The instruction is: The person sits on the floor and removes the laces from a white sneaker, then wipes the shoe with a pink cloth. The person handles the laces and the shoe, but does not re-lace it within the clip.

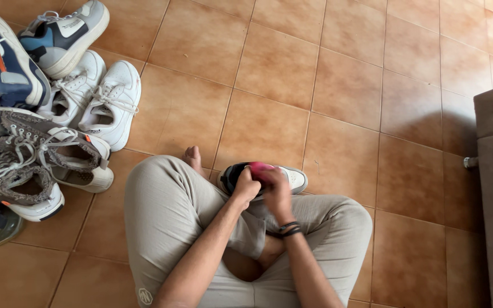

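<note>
While between left hand (246,187), right hand (277,193): one shoe (295,178).

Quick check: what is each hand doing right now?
Left hand: closed, gripping the black-and-white shoe.
Right hand: blurred, pressing a pink object onto that shoe; grip unclear.

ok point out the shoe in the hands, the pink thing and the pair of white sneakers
shoe (295,178), head view, on its white toe end
pink thing (259,167), head view, on its top between the hands
pair of white sneakers (112,105), head view, on the right sneaker's laces
</note>
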